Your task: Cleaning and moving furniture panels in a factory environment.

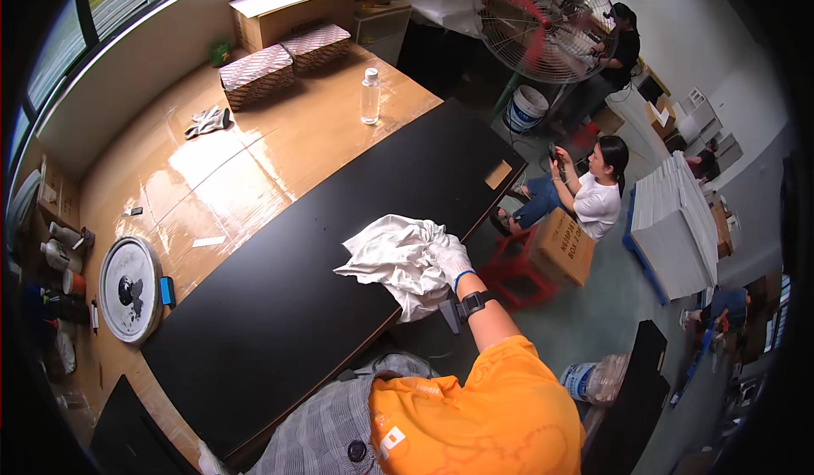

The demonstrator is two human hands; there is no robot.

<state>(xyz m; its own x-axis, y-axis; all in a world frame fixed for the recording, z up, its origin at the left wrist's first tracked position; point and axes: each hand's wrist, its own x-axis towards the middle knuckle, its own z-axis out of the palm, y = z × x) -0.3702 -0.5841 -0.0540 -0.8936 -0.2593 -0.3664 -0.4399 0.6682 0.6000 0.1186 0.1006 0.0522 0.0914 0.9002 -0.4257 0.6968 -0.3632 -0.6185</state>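
Observation:
A long black board (254, 331) with a rectangular cutout near its far right end lies across the table in front of me. On it is a crumpled white cloth (386, 253), partly hanging over the near edge. My right hand (451, 259), in a white knit glove with a blue cuff, grips the cloth and presses it against the board. At the lower left, a bit of white glove, my left hand (209, 460), shows beside the board's near corner. Its fingers are hidden.
A clear bottle (370, 98), grey gloves (209, 122) and patterned boxes (256, 77) sit on the brown table. A round tin lid (130, 290) holds dark residue beside a blue block (167, 291). A seated person (593, 188), carton (564, 246) and large fan (543, 22) stand to the right.

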